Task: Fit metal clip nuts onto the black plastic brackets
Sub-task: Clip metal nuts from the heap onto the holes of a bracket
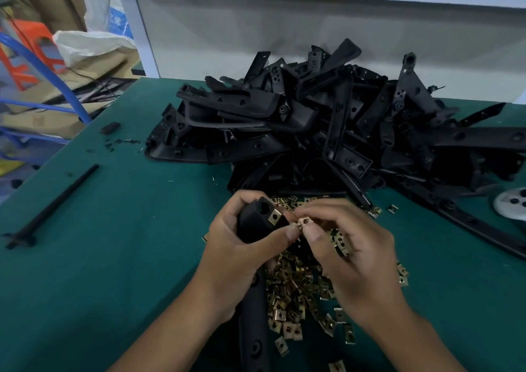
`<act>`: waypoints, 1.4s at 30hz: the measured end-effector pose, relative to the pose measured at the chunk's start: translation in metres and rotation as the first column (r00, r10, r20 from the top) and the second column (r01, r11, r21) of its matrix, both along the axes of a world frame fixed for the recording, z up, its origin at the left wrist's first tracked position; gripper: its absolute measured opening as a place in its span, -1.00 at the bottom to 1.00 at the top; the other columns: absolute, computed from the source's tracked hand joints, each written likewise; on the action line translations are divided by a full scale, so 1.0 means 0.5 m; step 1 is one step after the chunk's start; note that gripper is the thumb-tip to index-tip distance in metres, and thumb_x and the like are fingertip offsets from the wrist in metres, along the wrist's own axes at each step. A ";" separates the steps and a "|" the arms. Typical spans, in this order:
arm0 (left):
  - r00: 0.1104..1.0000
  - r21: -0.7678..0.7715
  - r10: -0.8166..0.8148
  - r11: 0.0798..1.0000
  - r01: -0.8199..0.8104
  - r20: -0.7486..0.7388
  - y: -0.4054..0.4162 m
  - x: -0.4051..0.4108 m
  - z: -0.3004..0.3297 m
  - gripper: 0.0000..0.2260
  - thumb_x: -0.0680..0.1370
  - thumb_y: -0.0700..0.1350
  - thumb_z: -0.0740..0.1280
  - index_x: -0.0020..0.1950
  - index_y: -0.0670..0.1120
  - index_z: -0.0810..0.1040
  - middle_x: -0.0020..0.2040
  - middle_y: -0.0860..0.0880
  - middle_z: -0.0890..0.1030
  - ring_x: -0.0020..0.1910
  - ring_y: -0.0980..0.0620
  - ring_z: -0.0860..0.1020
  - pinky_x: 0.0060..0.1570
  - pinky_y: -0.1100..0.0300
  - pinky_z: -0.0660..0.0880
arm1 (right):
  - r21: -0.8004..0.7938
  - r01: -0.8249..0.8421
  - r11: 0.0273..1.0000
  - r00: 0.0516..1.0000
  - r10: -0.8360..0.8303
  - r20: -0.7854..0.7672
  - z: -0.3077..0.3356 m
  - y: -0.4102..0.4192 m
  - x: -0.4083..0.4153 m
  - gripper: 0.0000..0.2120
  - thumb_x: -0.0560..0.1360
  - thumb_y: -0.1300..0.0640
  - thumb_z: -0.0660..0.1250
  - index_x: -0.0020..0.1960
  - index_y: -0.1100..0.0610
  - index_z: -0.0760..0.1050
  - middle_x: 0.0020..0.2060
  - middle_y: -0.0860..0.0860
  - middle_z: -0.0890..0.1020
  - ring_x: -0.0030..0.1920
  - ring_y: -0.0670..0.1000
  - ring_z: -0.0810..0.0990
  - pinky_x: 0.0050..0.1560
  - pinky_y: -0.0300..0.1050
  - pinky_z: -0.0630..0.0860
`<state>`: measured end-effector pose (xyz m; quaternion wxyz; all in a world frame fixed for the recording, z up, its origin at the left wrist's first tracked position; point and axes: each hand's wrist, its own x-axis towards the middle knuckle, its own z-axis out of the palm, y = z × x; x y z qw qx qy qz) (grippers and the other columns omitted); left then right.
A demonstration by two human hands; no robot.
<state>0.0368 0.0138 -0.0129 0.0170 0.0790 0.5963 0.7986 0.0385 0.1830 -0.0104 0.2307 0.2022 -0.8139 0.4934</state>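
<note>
Nearest me, along the worktop's (99,257) near edge, loose clip nuts (287,309) lay scattered in a brassy heap between my wrists, with a few strays close to the edge itself. My left hand (242,255) was wrapped round a long black plastic bracket (253,314) whose lower end ran back toward me over the green surface; its upper end stood up out of my fist, and one clip nut (275,217) already sat on the lug there. My right hand (350,246) was curled, thumb and forefinger pinching a second clip nut (305,222) just beside the bracket's end — touching my left thumb tip, as far as I could tell. Under that hand more nuts lay in the heap. Beyond my hands, a big tangled pile of black brackets (313,121) filled the middle and far right of the worktop. A thin black rod (54,203) lay slantwise near the left edge, and a small black block (110,128) sat toward the far left corner — off the table past it, a white sack (88,44).
</note>
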 end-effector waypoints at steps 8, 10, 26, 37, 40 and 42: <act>0.972 0.024 -0.015 1.000 0.010 0.234 0.004 -0.005 -0.003 -0.80 0.36 -0.08 0.60 -0.20 -0.01 0.59 -0.32 0.00 0.50 -0.38 0.08 0.46 -0.47 0.28 0.43 | 0.322 0.129 0.938 0.992 -0.127 -0.027 -0.008 -0.012 -0.004 -0.71 0.66 -0.09 0.13 0.09 0.04 0.55 -0.01 -0.16 0.54 0.03 -0.18 0.52 0.02 -0.36 0.43; 0.957 0.037 -0.099 0.995 0.092 0.273 -0.002 -0.008 -0.002 -0.80 0.38 -0.09 0.61 -0.19 -0.01 0.60 -0.34 0.02 0.52 -0.41 0.08 0.47 -0.49 0.28 0.42 | 0.402 0.134 0.906 0.990 -0.141 -0.010 0.004 -0.007 -0.011 -0.76 0.66 -0.09 0.09 -0.08 -0.05 0.46 -0.17 -0.20 0.47 -0.16 -0.13 0.48 -0.19 -0.28 0.41; 0.794 -0.477 -0.535 0.639 0.604 0.288 -0.020 -0.006 0.056 -0.75 0.40 -0.08 0.58 -0.06 0.09 0.56 -0.23 0.09 0.63 -0.34 0.12 0.58 -0.40 0.28 0.53 | 0.272 -0.871 0.409 0.395 0.256 0.882 0.152 0.070 -0.057 -0.74 0.66 -0.12 0.22 -0.14 -0.14 0.59 -0.21 -0.18 0.70 -0.22 -0.28 0.60 -0.23 -0.33 0.48; 0.909 -0.389 -0.281 0.834 0.391 0.309 -0.059 -0.077 0.074 -0.67 0.40 0.01 0.61 -0.05 -0.09 0.55 -0.22 0.02 0.60 -0.35 0.09 0.57 -0.30 0.21 0.51 | -0.139 -0.387 0.911 0.585 0.359 0.727 0.082 0.126 -0.077 -0.69 0.59 -0.08 0.34 -0.27 0.05 0.53 -0.27 0.07 0.60 -0.24 -0.05 0.56 -0.12 -0.26 0.46; 0.939 -0.270 -0.200 0.922 0.277 0.278 -0.062 -0.065 0.034 -0.60 0.31 0.13 0.64 0.06 0.10 0.61 -0.02 0.05 0.71 -0.05 0.04 0.68 -0.07 0.19 0.58 | -0.093 -0.250 0.964 0.699 0.246 0.671 0.027 0.133 -0.063 -0.68 0.58 0.24 0.33 -0.35 0.22 0.43 -0.37 0.16 0.47 -0.29 0.05 0.49 -0.10 -0.29 0.39; 0.972 -0.332 -0.152 0.920 0.206 0.181 -0.059 -0.065 0.021 -0.66 0.33 0.15 0.60 0.03 0.15 0.62 0.02 0.01 0.71 0.04 0.01 0.66 0.05 0.20 0.53 | -0.103 -0.168 0.980 0.736 0.194 0.648 0.012 0.124 -0.052 -0.69 0.58 0.36 0.31 -0.34 0.28 0.42 -0.41 0.19 0.49 -0.33 0.06 0.47 -0.15 -0.23 0.38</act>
